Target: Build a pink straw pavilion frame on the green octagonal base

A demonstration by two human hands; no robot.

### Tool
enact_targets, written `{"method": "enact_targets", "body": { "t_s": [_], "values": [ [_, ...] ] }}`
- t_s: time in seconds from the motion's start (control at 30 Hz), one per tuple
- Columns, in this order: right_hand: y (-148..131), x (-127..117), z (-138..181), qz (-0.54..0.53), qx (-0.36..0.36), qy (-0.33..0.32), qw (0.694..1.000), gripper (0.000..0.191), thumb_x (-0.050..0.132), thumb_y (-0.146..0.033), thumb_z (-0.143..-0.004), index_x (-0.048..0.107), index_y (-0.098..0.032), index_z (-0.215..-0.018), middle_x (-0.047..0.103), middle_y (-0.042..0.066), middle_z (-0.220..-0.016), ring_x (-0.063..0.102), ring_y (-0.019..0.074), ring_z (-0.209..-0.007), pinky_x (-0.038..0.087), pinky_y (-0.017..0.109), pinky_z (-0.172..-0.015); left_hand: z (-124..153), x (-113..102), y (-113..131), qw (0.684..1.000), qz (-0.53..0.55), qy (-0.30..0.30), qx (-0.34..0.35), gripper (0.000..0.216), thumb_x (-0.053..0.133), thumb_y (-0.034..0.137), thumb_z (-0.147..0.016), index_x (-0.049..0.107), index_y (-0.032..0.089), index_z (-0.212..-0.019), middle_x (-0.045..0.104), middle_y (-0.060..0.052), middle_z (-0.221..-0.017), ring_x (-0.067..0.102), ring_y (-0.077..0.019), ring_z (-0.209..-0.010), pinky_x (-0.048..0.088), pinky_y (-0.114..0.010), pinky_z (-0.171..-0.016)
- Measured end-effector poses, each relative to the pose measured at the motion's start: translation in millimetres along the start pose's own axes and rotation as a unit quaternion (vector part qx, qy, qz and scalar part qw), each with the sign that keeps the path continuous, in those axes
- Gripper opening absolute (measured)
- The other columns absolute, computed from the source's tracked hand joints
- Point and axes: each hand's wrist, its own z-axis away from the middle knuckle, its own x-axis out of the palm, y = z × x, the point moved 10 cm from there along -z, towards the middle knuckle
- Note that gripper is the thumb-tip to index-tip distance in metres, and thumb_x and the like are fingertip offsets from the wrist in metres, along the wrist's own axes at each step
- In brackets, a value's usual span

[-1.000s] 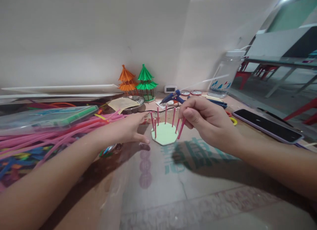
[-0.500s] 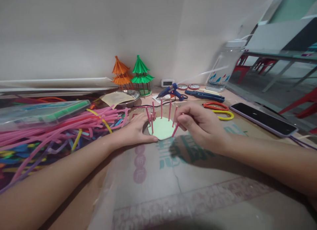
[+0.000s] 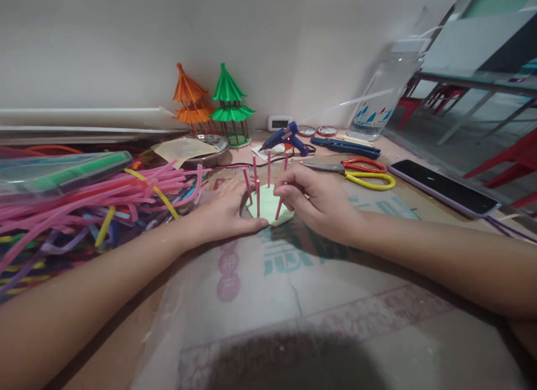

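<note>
A pale green many-sided base [image 3: 268, 202] lies on the printed plastic-covered cardboard, with several thin pink sticks [image 3: 269, 169] standing up around its edge. My left hand [image 3: 230, 208] rests flat beside it, fingers spread around its left side and thumb along the near edge. With fingertips pinched, my right hand [image 3: 314, 202] holds another pink stick [image 3: 278, 208], tilted, its lower end at the near right part of the base. The right fingers hide part of the base's right side and the sticks there.
Pink and coloured pipe cleaners [image 3: 104, 194] heap at left under a clear plastic case [image 3: 62, 172]. Behind stand an orange pagoda [image 3: 191, 102], a green pagoda [image 3: 230, 104] and a blue glue gun [image 3: 285, 138]. Scissors [image 3: 364, 174], a utility knife [image 3: 346, 146], a phone [image 3: 442, 187] and a bottle [image 3: 377, 99] are right.
My right hand has moved left over the base with its stick, from the right edge inward. The scissors' blades now show. The whole view has shifted slightly.
</note>
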Motion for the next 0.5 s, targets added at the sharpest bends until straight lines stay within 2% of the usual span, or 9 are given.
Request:
{"method": "enact_targets", "body": {
  "t_s": [0.13,0.3,0.5],
  "values": [
    [1.1,3.5,-1.5,0.019,-0.009,-0.002,1.0,0.041,0.045,-0.053,-0.108,0.056,-0.02,-0.085,0.056,-0.003,-0.071,0.048,0.0105,-0.061,0.035,0.024,-0.06,-0.7,0.3,-2.3,1.0,-0.006,0.004,-0.01,0.069,0.068,0.064,-0.081,0.055,0.017,-0.13,0.058,-0.018,-0.131,0.053,-0.0416,-0.126,0.041,-0.059,-0.109],
    [0.9,3.7,0.4,0.023,-0.026,0.005,0.999,0.038,0.05,-0.05,-0.107,0.059,-0.018,-0.088,0.057,-0.004,-0.07,0.05,0.0096,-0.061,0.035,0.023,-0.059,-0.4,0.4,-3.1,1.0,-0.028,0.011,-0.005,0.066,0.066,0.065,-0.081,0.056,0.019,-0.128,0.059,-0.016,-0.127,0.055,-0.0399,-0.122,0.044,-0.058,-0.107],
    [0.0,7.6,1.1,0.027,-0.025,-0.01,0.999,0.041,0.047,-0.052,-0.108,0.06,-0.018,-0.089,0.062,-0.001,-0.074,0.054,0.0105,-0.065,0.037,0.023,-0.062,-0.2,1.2,-2.4,0.999,-0.037,0.011,0.015,0.068,0.063,0.067,-0.083,0.054,0.02,-0.131,0.058,-0.016,-0.131,0.054,-0.0391,-0.126,0.043,-0.057,-0.109]
  ]
}}
